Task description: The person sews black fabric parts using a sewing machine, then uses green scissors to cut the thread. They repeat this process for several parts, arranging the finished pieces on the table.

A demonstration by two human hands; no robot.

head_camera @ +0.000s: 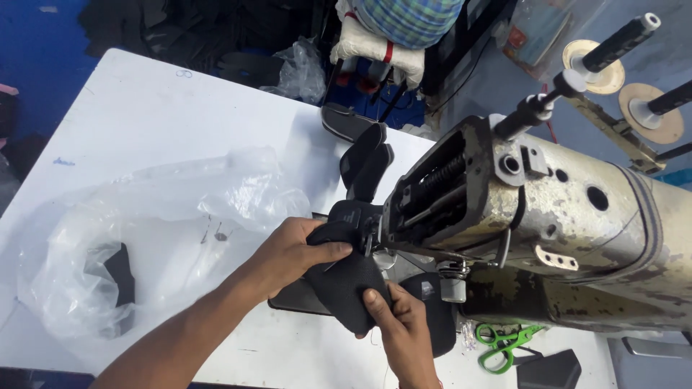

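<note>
1. Head view: the person is holding a black fabric piece point(344, 277) up against the needle end of a worn sewing machine point(548, 216), seemingly to keep it steady under the head.
2. The left hand point(295, 248) is reaching in from the lower left with its forearm angled up across the counter point(144, 115); its grip is closed over the piece's upper edge, thumb lying on top.
3. The right hand point(400, 317) is coming up from the bottom edge, its fingers curled and pinching the piece's lower end, so the fabric is stretched between both hands.
4. The piece is sitting just in front of the machine, above a dark flat part on the counter.
5. A clear plastic bag point(166, 230) is lying to the left, well apart, with more black pieces inside.
6. Green scissors point(504, 342) are resting near the machine's base, by the right hand.
7. Further black pieces point(367, 162) are standing behind the machine's needle end.
</note>
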